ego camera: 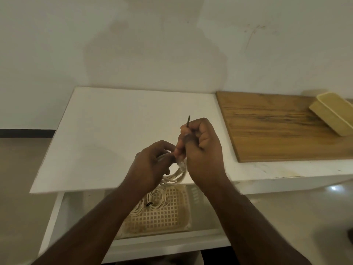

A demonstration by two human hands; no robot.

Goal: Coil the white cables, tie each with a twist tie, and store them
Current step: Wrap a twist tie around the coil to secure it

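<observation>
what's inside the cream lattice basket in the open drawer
The basket holds at least one coiled white cable tied with a dark twist tie. The left forearm covers the basket's left part, so more may lie there unseen.

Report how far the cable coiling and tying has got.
Done: one tied coil already lies in the basket in the open drawer. In hand: the left hand holds a coiled white cable while the right hand pinches a dark twist tie. Left: finishing this tie and storing the coil.
</observation>
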